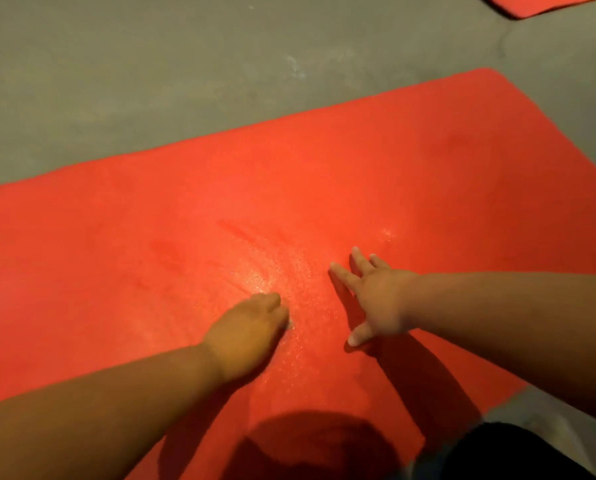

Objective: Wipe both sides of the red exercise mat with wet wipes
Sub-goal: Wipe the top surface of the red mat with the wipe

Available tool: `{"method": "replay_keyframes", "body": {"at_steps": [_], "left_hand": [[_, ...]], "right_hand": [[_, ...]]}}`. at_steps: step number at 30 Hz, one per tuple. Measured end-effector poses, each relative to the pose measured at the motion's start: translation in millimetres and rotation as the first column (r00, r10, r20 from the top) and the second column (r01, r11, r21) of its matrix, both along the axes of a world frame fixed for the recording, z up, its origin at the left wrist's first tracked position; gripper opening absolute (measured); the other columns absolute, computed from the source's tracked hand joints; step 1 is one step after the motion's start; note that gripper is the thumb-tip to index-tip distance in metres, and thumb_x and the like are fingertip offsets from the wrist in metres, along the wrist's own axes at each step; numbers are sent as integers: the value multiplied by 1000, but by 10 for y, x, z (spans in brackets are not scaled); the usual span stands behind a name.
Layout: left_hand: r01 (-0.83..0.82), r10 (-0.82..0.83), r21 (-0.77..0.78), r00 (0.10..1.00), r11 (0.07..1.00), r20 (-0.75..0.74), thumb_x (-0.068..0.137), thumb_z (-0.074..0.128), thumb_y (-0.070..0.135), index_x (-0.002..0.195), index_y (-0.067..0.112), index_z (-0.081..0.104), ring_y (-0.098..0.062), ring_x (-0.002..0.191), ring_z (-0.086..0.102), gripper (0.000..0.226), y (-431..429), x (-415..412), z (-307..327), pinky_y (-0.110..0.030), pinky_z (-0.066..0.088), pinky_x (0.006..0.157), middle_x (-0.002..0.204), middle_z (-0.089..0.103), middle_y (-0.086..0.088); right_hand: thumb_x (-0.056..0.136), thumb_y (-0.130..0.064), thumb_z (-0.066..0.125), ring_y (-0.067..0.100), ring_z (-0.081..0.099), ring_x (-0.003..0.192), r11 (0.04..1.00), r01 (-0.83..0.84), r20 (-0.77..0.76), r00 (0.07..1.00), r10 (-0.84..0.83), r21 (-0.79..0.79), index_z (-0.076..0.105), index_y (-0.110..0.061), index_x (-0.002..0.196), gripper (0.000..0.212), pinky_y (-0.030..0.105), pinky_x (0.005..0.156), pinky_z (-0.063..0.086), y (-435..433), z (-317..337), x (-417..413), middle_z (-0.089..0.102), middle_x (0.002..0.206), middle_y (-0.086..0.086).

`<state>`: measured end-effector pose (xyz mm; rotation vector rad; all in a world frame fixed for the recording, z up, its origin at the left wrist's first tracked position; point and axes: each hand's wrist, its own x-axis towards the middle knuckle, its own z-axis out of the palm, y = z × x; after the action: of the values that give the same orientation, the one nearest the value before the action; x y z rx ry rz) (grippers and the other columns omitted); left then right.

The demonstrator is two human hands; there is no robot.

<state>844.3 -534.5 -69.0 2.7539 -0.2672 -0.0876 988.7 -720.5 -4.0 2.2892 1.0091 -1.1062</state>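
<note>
The red exercise mat (324, 174) lies flat on the floor and fills most of the view. My left hand (248, 327) rests on the mat near its middle with fingers curled over a wet wipe (290, 323); only a small white bit of the wipe shows at the fingertips. Shiny wet streaks fan out on the mat just beyond that hand. My right hand (372, 296) lies flat on the mat to the right, fingers spread and straight, holding nothing.
Grey concrete floor (185, 64) surrounds the mat at the top and right. A corner of a second red mat (539, 3) shows at the top right. Dark clothing (518, 452) sits at the bottom right, by the mat's near edge.
</note>
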Motion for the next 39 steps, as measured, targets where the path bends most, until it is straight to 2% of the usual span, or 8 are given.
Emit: {"method": "replay_keyframes", "body": {"at_steps": [4, 11, 17, 20, 24, 31, 34, 39], "left_hand": [[472, -466, 41, 878, 880, -110, 88, 58, 26, 85, 23, 56, -19, 73, 57, 4, 130, 396, 15, -28, 45, 59, 84, 53, 3], [-203, 230, 227, 968, 952, -97, 100, 41, 20, 102, 10, 54, -30, 96, 58, 16, -82, 1277, 108, -37, 41, 77, 103, 51, -9], [385, -378, -19, 895, 923, -234, 97, 42, 27, 100, 18, 59, -24, 91, 56, 19, -702, 1026, 178, -34, 45, 71, 102, 53, -2], [-66, 83, 157, 992, 985, -99, 98, 45, 26, 96, 14, 58, -30, 89, 59, 18, -399, 1606, 55, -33, 38, 66, 98, 52, -7], [-660, 658, -7, 750, 751, -74, 96, 54, 19, 100, 5, 64, -38, 96, 56, 18, -358, 1867, -10, -37, 38, 78, 105, 55, -19], [187, -196, -88, 974, 978, -110, 93, 49, 32, 81, 21, 61, -16, 69, 57, 20, -1299, 1026, 33, -27, 46, 56, 82, 54, 3], [-133, 141, 102, 988, 986, -66, 97, 48, 24, 89, 17, 60, -24, 80, 61, 16, -900, 1525, 5, -34, 45, 65, 90, 51, -2], [-701, 700, 4, 711, 713, -70, 97, 52, 20, 101, 6, 65, -34, 96, 56, 20, -930, 1873, -16, -35, 36, 79, 105, 55, -14]], "right_hand": [[68, -68, 67, 42, -8, 143, 998, 32, -28, 999, -33, -53, -26, -21, 145, 129, 48, 117, 16, -452, -65, 80, -27, 152, 18], [68, -72, 63, 36, -11, 144, 989, 138, -33, 990, -140, -48, -25, -17, 146, 129, 45, 118, 15, -1072, -1, 343, -28, 152, 18], [65, -77, 59, 31, -26, 141, 945, 237, 47, 966, -253, 224, -28, -26, 143, 128, 49, 117, 7, -1248, -235, 438, -40, 147, 12], [64, -78, 59, 26, -33, 137, 902, 173, 118, 964, -237, 396, -29, -30, 142, 127, 41, 118, -3, -1305, -294, 538, -44, 144, 9], [59, -84, 55, 24, -28, 140, 876, 224, 132, 943, -305, 427, -21, -28, 147, 129, 38, 114, -8, -1407, -333, 909, -37, 149, 9], [34, -100, 27, 27, -28, 140, 885, 272, 90, 940, -328, 378, -22, -28, 147, 143, 46, 114, -8, -1492, -471, 1176, -33, 152, 11], [50, -91, 47, 24, -29, 140, 884, 261, 78, 947, -313, 387, -21, -27, 147, 135, 44, 116, -8, -1550, -467, 1193, -32, 152, 9], [56, -86, 52, 21, -26, 141, 897, 219, 80, 960, -269, 384, -19, -25, 148, 131, 42, 116, -6, -1750, -446, 1277, -31, 153, 6]]}}
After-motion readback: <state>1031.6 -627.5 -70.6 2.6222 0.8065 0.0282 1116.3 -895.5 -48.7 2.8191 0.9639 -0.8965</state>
